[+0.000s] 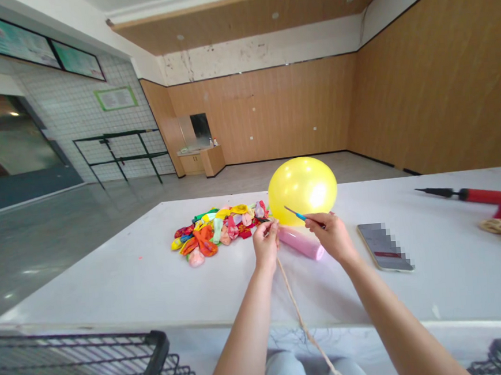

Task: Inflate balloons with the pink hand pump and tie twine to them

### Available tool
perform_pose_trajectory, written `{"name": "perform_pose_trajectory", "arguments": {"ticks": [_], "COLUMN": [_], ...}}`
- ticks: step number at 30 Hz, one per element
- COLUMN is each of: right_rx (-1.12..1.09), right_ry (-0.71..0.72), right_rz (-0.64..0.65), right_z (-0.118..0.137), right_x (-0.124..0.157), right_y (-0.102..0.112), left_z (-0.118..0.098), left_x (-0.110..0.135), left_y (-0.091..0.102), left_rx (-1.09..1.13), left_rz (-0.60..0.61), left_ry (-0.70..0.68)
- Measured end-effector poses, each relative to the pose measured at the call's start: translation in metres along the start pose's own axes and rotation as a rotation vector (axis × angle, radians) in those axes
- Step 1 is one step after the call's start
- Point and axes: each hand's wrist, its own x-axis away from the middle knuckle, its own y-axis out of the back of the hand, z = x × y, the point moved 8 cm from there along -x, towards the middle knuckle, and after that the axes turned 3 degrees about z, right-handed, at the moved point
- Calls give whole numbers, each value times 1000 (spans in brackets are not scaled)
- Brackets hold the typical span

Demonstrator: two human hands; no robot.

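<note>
At the centre of the frame, your left hand [266, 245] has its grip pinched on the twine [297, 312], which trails to the bottom edge. Right of it, your right hand [331, 236] grips a blue-handled tool [297, 214]; the yellow balloon [302, 184] shows just beyond both, over the tabletop [123, 284].
</note>
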Motion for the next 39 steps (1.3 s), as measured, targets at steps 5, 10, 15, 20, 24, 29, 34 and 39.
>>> {"name": "perform_pose_trajectory", "arguments": {"ticks": [5,10,15,20,24,29,34,39], "right_rx": [150,264,271,318,230,308,506,514], "right_ry": [-88,-162,-169,-121,-52,-21,-52,-47], "right_rz": [374,498,476,409,339,362,320,259], "right_z": [-7,-38,-52,-31,1,16,-3,-23], "right_x": [29,69,81,66,39,0,-48,-80], "right_y": [8,9,5,6,-6,-32,-45,-49], "left_z": [0,2,1,0,0,3,13,24], "left_x": [-2,-1,0,-1,-1,0,-3,-8], "left_y": [5,4,3,1,0,5,12,16], "left_rx": [32,51,47,44,57,37,-14,-52], "left_rz": [-47,-44,-27,6,12,-15,-44,-51], "left_ry": [6,25,24,15,23,37,55,80]}}
